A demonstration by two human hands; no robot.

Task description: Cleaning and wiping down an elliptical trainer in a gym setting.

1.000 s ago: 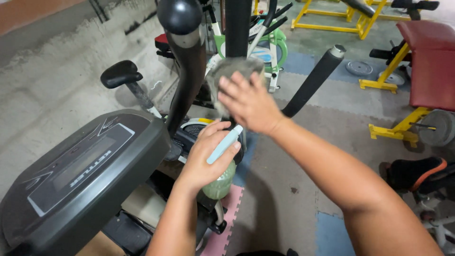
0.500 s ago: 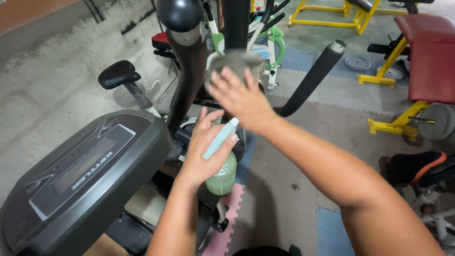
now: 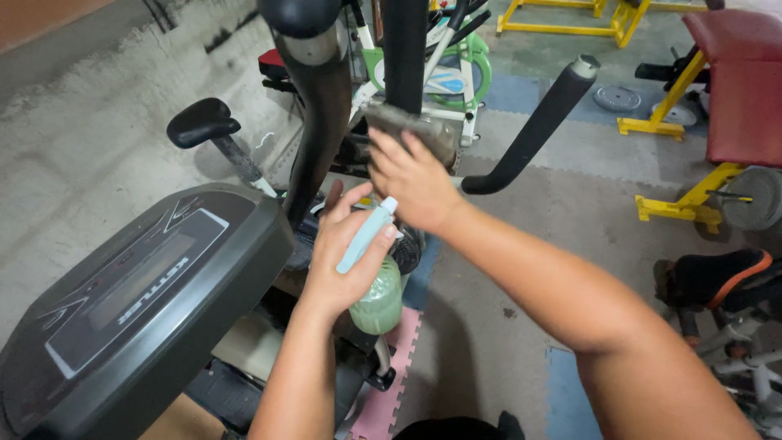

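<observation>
The left hand [image 3: 346, 261] is clenched around a green spray bottle [image 3: 376, 303], held above the console [image 3: 138, 301]. The right hand [image 3: 415, 179] presses a grey cloth [image 3: 419, 129] against the black post [image 3: 405, 49], its grip flat on the cloth.

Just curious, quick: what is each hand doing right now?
Left hand: closed on a green spray bottle.
Right hand: pressing a grey cloth against the black post.

A single head-worn camera is looking steeply down and forward, sitting close over the exercise machine's console [image 3: 138, 293] and both forearms, with the gym floor [image 3: 570, 163] stretching beyond.
</observation>
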